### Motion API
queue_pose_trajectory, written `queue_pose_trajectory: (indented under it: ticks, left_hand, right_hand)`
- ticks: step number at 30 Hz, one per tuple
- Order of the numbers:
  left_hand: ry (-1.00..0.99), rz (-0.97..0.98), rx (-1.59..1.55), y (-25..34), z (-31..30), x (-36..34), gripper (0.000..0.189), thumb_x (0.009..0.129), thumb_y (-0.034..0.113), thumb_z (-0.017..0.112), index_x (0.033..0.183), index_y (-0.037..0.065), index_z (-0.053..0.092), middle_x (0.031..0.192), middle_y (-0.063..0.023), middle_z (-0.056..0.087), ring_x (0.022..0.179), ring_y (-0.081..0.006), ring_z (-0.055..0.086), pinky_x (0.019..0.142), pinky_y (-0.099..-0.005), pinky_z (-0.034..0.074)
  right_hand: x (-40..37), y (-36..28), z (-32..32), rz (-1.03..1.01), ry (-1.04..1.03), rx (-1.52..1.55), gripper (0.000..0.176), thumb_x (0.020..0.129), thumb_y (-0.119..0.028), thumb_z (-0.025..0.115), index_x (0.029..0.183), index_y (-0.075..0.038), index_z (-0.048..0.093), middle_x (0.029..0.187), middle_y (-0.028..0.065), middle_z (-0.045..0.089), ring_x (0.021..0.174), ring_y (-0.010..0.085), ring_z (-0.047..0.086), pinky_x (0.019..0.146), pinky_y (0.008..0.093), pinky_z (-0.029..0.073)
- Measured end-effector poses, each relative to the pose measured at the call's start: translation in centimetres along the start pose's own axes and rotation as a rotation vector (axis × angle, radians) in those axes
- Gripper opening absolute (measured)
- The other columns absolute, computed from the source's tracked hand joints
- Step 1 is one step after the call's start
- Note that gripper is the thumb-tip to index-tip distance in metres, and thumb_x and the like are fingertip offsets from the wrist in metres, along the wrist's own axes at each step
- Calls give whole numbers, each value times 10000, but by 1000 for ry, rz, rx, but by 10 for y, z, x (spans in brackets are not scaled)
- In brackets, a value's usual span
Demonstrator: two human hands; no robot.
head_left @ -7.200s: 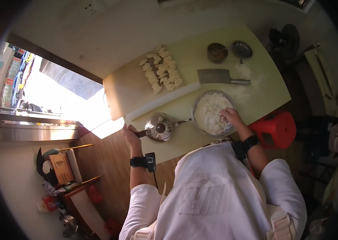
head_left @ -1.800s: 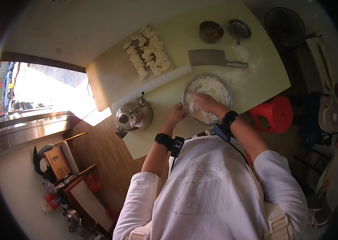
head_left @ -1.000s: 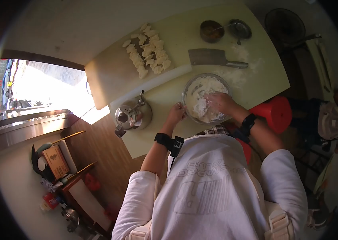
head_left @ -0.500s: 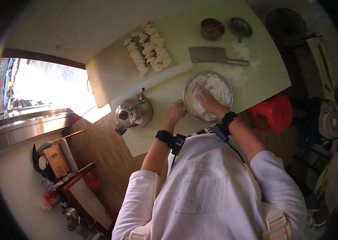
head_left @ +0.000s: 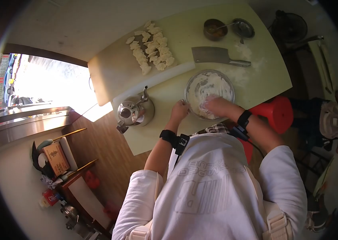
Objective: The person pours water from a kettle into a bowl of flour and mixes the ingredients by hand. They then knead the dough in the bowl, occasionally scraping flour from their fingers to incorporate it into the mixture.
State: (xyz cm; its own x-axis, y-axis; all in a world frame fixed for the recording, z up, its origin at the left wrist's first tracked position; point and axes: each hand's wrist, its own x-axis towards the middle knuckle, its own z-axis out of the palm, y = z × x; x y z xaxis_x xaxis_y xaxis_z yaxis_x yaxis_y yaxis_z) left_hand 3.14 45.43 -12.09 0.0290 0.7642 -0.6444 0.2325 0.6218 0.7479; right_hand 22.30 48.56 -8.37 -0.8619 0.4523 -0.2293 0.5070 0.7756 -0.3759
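Note:
A round metal bowl (head_left: 233, 93) holds white floury dough (head_left: 213, 83), some of it spread up the inner wall. My right hand (head_left: 217, 106) is down in the bowl's near side, its fingers curled into the dough and coated white; the fingertips are partly hidden. At the bowl's left edge, my left hand (head_left: 181, 110) pinches the rim with closed fingers. Left of that hand stands a shiny metal kettle (head_left: 147, 112) with its spout towards the back. Behind the bowl a cleaver (head_left: 213, 55) lies flat, handle to the right.
Several pale dough pieces (head_left: 153, 48) lie on a board (head_left: 109, 70) at the back left. A small pot (head_left: 215, 30) with a spoon and a metal lid (head_left: 243, 29) sit at the back. A red stool (head_left: 279, 114) stands right of the table. Another person (head_left: 333, 120) is at far right.
My right hand has moved nearer to me within the bowl, from flat on the dough to curled into it. My left hand stays at the rim. The view shifts slightly.

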Motion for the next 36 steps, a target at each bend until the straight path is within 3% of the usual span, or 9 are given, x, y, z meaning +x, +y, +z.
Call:
queue_pose_trajectory:
  ticks: [5, 11, 16, 26, 28, 29, 31, 34, 36]
  left_hand:
    - [-3, -12, -23, -6, 3, 0, 158, 739, 145, 516, 671, 12, 465, 527, -78, 518, 443, -143, 501, 415, -258, 390]
    - [-48, -35, -116, -1, 2, -5, 148, 745, 139, 511, 676, 22, 452, 536, -55, 506, 437, -119, 484, 394, -235, 374]
    - [-40, -27, -127, -3, 3, -3, 155, 752, 144, 506, 681, 20, 445, 555, -63, 499, 432, -123, 473, 386, -242, 369]
    - [12, -7, -43, 1, 4, -6, 177, 759, 160, 501, 674, 17, 439, 510, -62, 488, 423, -131, 479, 386, -252, 371]
    - [-25, -24, -8, 3, 3, -7, 173, 790, 164, 466, 677, 43, 414, 543, -50, 491, 404, -97, 438, 347, -220, 334]
    - [-19, -24, -11, 1, 2, -6, 173, 790, 164, 466, 677, 43, 414, 543, -50, 491, 404, -97, 438, 347, -220, 334]
    - [-16, -16, -130, -4, 4, -6, 180, 763, 169, 499, 669, 28, 438, 521, -66, 503, 425, -127, 478, 373, -247, 366]
    - [0, -6, -90, -6, 5, -3, 181, 766, 176, 499, 679, 29, 436, 517, -62, 499, 425, -128, 477, 371, -244, 365]
    - [-3, -10, -74, -4, 5, -5, 184, 766, 177, 500, 679, 28, 436, 519, -65, 502, 425, -128, 479, 373, -244, 366]
  right_hand:
    - [-12, 10, 0, 123, 118, 4, 82, 660, -94, 479, 703, -51, 533, 700, 104, 511, 786, 250, 497, 655, 355, 419]
    - [-28, 6, 19, 235, 290, -6, 283, 689, -133, 459, 948, -38, 522, 890, 129, 533, 876, 256, 487, 749, 335, 403]
    - [-40, -19, 15, 255, 111, -1, 481, 765, -284, 426, 1175, -45, 349, 1114, 175, 430, 1066, 261, 379, 912, 378, 257]
    - [-27, -10, 19, 220, 84, -85, 460, 786, -342, 399, 1163, -79, 375, 1127, 145, 426, 1065, 249, 379, 893, 365, 283]
    - [-17, 1, -9, 214, -357, 73, 401, 786, -308, 415, 1122, -91, 422, 1109, 152, 434, 1054, 269, 384, 846, 344, 343]
    - [-18, 1, -14, 209, -357, 71, 401, 786, -308, 415, 1122, -91, 422, 1109, 152, 434, 1054, 269, 384, 846, 344, 343]
    - [-27, 1, -16, 594, 214, 433, 374, 773, -286, 444, 1067, -55, 460, 1082, 164, 444, 1012, 302, 413, 798, 345, 386]
    - [-29, 9, 5, 552, 479, 107, 519, 756, -333, 470, 1148, -12, 357, 1115, 214, 403, 1009, 330, 412, 818, 366, 367]
    - [-26, 9, 30, 647, 418, 89, 600, 753, -357, 469, 1183, 11, 270, 1134, 248, 363, 1022, 347, 396, 835, 369, 351]
